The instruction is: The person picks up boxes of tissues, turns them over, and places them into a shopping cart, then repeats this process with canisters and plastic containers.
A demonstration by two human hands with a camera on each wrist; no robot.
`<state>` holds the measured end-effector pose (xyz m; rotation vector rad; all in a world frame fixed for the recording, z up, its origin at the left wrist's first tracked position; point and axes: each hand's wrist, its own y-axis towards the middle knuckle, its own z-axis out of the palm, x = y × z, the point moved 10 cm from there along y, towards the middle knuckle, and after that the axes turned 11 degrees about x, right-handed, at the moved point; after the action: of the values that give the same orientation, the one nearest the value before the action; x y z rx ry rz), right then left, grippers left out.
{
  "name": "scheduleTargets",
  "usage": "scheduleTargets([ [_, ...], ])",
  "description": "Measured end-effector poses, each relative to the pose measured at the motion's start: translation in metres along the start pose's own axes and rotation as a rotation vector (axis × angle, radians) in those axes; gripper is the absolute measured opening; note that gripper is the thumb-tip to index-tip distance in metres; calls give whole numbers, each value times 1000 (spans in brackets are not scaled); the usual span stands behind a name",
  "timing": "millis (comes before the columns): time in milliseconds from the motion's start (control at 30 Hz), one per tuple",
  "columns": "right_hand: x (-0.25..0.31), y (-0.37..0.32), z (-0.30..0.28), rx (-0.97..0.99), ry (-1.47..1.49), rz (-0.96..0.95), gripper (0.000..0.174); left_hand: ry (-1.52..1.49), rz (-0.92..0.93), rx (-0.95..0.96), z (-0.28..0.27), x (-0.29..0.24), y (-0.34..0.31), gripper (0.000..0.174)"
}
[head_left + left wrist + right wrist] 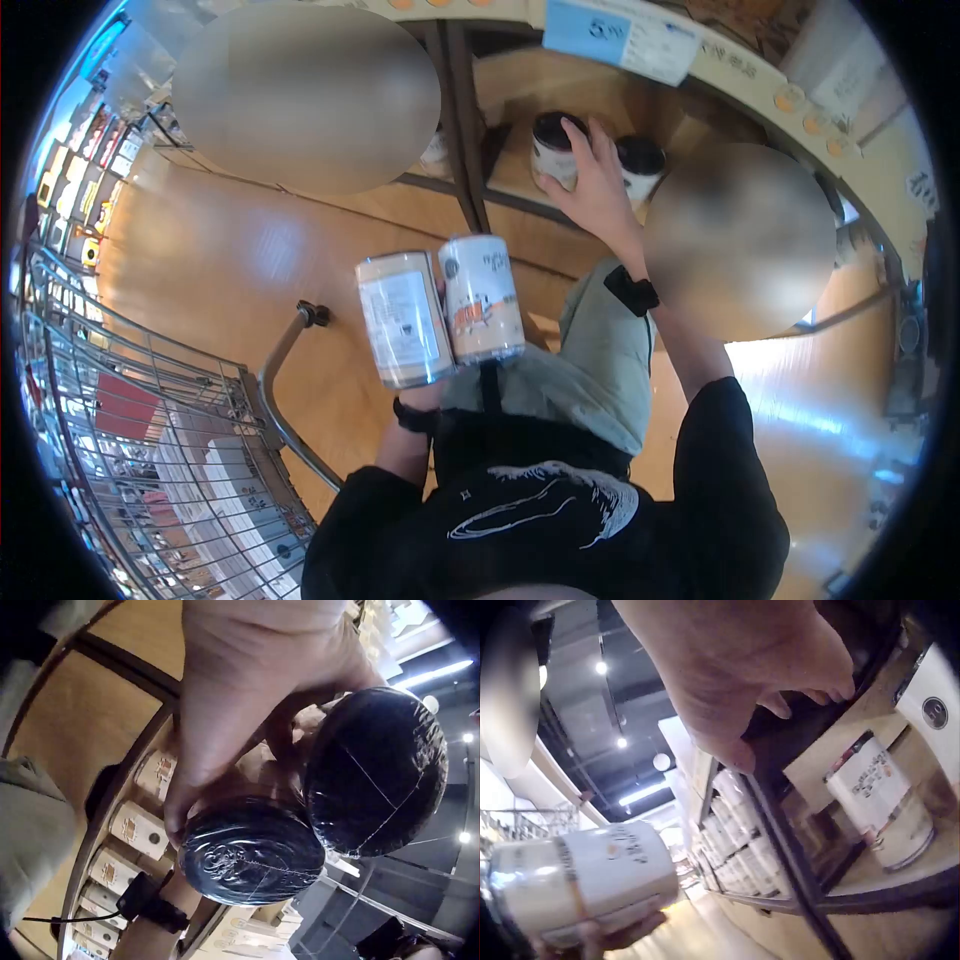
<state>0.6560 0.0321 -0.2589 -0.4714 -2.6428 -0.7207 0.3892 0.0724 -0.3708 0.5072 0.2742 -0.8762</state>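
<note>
My left hand [247,682] grips two labelled canisters side by side. One is a white canister [482,300] with orange print; the other [405,320] shows a pale text label. Their dark ends [251,851] face the left wrist camera. At the shelf, my right hand [597,190] reaches over a black-lidded canister [553,160], fingers spread and partly bent. In the right wrist view a gap shows between my right hand [742,667] and the white canister [877,799]; contact cannot be told. Another black-lidded canister [640,165] stands beside it.
A metal shopping cart [190,400] with boxes stands at the left. Dark uprights [458,120] divide the shelf unit, with a blue price sign [590,35] along its upper edge. Rows of canisters [739,847] fill a neighbouring bay. Wooden floor [230,240] lies between cart and shelf.
</note>
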Motion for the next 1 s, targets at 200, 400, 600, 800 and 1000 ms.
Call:
scheduleTargets([
  [200, -34, 44, 59, 46, -368, 123, 63, -67, 16, 36, 9, -23, -28, 84],
  [400, 9, 27, 46, 256, -216, -129, 74, -71, 195, 81, 93, -60, 6, 80],
  [600, 46, -27, 12, 480, 50, -275, 75, -122, 325, 41, 153, -99, 3, 83],
  [800, 32, -63, -94, 375, 60, -49, 71, 14, 362, -215, 265, -179, -12, 84],
  [1000, 42, -89, -200, 427, -96, 138, 67, 61, 434, -342, 350, -248, -31, 85],
])
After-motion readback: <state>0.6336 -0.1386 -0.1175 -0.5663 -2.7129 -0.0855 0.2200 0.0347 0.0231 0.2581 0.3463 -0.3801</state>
